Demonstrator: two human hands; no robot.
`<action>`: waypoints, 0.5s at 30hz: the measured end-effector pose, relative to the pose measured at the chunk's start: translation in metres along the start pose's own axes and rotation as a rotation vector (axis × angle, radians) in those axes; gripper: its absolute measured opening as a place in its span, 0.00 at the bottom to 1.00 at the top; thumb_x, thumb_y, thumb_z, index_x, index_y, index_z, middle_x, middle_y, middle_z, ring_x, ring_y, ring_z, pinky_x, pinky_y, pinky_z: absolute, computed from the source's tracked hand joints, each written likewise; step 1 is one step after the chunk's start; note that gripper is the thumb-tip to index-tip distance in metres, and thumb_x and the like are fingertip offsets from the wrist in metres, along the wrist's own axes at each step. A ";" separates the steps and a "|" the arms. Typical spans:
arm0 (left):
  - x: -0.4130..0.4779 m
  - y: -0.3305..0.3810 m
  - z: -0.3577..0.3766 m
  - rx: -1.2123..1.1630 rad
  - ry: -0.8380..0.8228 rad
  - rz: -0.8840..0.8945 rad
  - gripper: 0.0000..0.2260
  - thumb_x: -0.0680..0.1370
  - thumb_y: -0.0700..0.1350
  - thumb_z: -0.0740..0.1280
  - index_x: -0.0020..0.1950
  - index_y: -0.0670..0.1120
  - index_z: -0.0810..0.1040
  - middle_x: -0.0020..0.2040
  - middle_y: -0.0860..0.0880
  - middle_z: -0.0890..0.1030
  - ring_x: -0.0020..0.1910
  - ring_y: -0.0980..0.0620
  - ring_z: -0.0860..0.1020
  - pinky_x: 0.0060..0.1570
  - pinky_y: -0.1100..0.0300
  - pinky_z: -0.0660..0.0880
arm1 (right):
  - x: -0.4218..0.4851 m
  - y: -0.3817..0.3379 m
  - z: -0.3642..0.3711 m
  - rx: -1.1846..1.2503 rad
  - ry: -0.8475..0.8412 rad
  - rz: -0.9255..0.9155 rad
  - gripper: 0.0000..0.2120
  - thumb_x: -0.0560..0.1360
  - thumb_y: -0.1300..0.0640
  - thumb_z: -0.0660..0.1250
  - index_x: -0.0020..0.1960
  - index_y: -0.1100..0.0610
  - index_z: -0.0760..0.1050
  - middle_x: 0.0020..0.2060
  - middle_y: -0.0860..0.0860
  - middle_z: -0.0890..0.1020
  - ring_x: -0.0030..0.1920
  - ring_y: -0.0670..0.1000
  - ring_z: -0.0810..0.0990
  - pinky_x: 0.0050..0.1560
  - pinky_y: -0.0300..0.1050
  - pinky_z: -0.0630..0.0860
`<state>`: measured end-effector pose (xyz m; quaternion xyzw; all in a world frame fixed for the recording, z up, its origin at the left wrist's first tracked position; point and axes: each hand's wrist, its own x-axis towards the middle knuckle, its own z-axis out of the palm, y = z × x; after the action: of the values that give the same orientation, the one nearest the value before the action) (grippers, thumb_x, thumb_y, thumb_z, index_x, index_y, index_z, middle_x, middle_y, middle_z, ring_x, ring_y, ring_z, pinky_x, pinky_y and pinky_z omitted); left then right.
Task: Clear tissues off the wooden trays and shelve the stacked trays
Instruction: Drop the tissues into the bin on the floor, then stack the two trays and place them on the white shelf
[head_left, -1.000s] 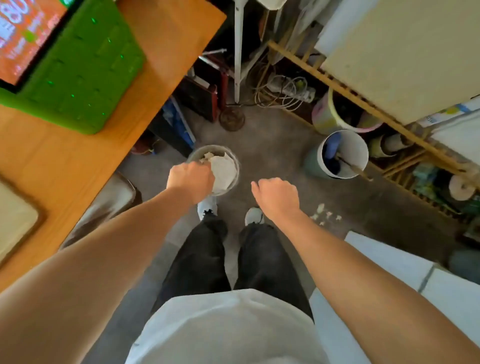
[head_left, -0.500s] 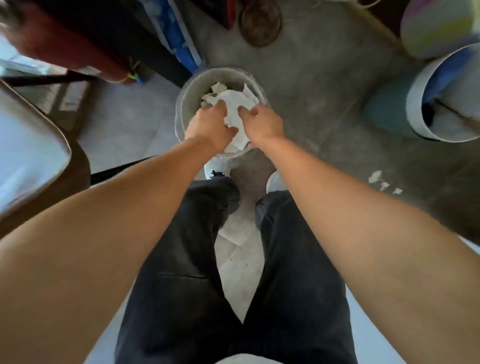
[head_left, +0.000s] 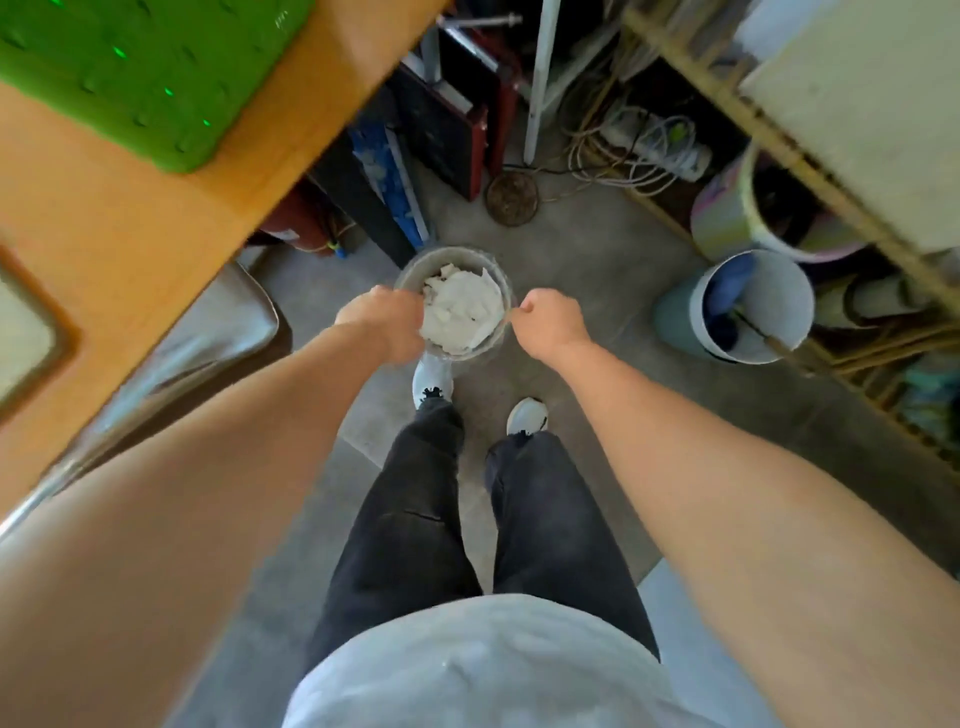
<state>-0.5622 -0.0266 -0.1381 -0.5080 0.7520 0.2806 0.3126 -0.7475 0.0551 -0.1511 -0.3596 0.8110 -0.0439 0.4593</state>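
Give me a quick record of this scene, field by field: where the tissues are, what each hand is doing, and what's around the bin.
tissues: crumpled, white, inside the bin
bin: small, round, on the floor ahead of the shoes
left hand: curled, over the bin's left rim; nothing seen in it
right hand: curled, at the bin's right rim; nothing seen in it
table: wooden, to the left, green box on it
bucket: pale, right of the bin
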 end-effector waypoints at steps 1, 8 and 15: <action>-0.024 0.007 -0.014 0.007 0.012 0.001 0.16 0.76 0.47 0.70 0.64 0.49 0.78 0.55 0.45 0.81 0.50 0.43 0.81 0.50 0.47 0.81 | -0.020 -0.007 -0.015 -0.056 0.002 -0.037 0.08 0.77 0.55 0.60 0.44 0.58 0.73 0.49 0.61 0.82 0.49 0.62 0.79 0.41 0.48 0.72; -0.133 0.045 -0.064 0.147 0.153 0.019 0.11 0.78 0.48 0.61 0.55 0.47 0.80 0.40 0.48 0.76 0.38 0.45 0.76 0.36 0.52 0.75 | -0.110 -0.042 -0.082 -0.476 0.092 -0.296 0.12 0.81 0.52 0.55 0.54 0.58 0.73 0.55 0.58 0.78 0.52 0.61 0.78 0.44 0.51 0.72; -0.189 0.038 -0.126 0.257 0.339 0.080 0.14 0.81 0.49 0.58 0.58 0.46 0.80 0.53 0.45 0.81 0.50 0.42 0.81 0.43 0.50 0.77 | -0.177 -0.101 -0.132 -0.561 0.188 -0.345 0.11 0.80 0.51 0.56 0.47 0.58 0.71 0.51 0.59 0.80 0.47 0.61 0.78 0.42 0.51 0.74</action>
<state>-0.5665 0.0032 0.0899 -0.4735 0.8430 0.1051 0.2325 -0.7383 0.0568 0.0915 -0.5980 0.7577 0.0708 0.2515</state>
